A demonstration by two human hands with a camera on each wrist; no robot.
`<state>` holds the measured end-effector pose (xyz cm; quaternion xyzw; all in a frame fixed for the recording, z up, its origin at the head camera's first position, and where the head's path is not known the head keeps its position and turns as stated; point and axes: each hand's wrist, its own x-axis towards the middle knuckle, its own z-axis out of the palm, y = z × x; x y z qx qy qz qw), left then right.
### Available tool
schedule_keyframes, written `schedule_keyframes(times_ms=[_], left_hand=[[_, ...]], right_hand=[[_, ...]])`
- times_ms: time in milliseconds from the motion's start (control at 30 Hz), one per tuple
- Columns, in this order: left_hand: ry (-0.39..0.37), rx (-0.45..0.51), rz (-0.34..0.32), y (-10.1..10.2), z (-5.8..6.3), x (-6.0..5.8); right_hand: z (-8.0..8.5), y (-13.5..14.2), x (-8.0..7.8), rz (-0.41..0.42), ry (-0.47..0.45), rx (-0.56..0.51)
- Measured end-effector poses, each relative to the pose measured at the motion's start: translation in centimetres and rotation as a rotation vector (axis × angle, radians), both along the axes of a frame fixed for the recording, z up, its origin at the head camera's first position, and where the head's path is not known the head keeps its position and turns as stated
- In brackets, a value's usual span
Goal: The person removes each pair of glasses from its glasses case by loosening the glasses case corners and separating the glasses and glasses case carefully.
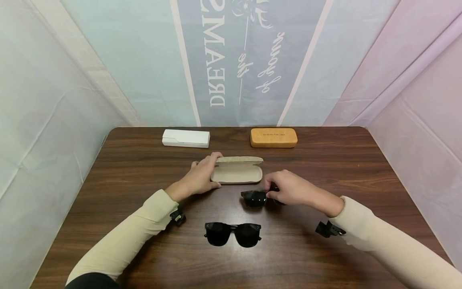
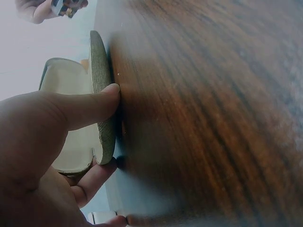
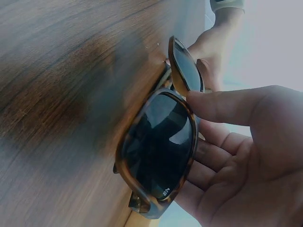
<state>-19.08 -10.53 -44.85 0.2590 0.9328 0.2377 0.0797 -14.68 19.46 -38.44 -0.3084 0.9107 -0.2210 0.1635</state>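
An open glasses case (image 1: 236,176) with a pale lining lies on the table, its lid raised at the back. My left hand (image 1: 197,175) grips its left end; in the left wrist view the thumb lies along the textured outer wall of the case (image 2: 101,61). Just right of and in front of the case, my right hand (image 1: 291,188) pinches tortoiseshell sunglasses (image 1: 254,199) at the bridge. The right wrist view shows their dark lenses and brown frame (image 3: 158,144) tilted close over the wood. The right lens is partly hidden by the hand in the head view.
Black sunglasses (image 1: 218,234) lie near the front of the brown wooden table (image 1: 162,257). At the back edge stand a white glasses case (image 1: 185,139) on the left and a tan glasses case (image 1: 273,139) on the right. A printed curtain (image 1: 144,60) hangs behind.
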Motion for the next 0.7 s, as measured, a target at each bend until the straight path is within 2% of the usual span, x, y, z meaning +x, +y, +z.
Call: schedule_keyframes(times_ms=[300,700], left_hand=[[-0.001,-0.001,0.003,0.0,-0.1,0.0],[0.003,0.004,0.004,0.0,-0.1,0.1]], right_hand=[[0.6,1.2,0.5,-0.028,-0.074,0.046],[0.3,3.5,1.2,0.019,-0.163,0.063]])
